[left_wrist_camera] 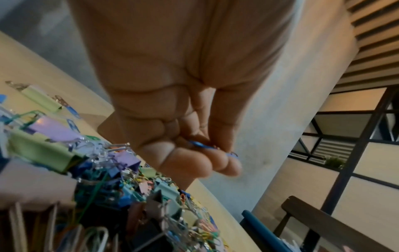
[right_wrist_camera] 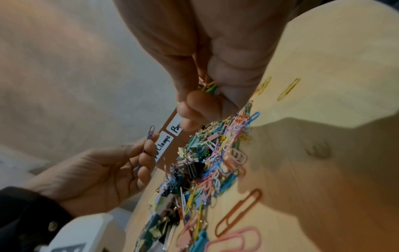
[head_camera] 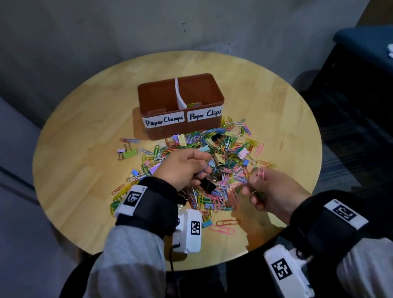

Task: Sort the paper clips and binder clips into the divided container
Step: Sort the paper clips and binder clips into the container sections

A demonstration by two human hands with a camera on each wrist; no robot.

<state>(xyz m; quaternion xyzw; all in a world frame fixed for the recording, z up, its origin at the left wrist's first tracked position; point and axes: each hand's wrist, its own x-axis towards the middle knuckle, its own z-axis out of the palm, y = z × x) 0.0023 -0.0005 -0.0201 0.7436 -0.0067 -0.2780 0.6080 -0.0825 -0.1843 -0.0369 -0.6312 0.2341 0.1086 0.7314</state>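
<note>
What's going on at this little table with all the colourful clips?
A person is sorting a heap of clips into a brown box labelled for clamps and clips. The left hand pinches a blue paper clip; the right hand holds a few coloured paper clips. Most of the heap remains unsorted on the table.

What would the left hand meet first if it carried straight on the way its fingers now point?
Probably the pile of clips just beyond the left hand, which pinches a blue paper clip. The brown container lies further left; depth is unclear.
</note>
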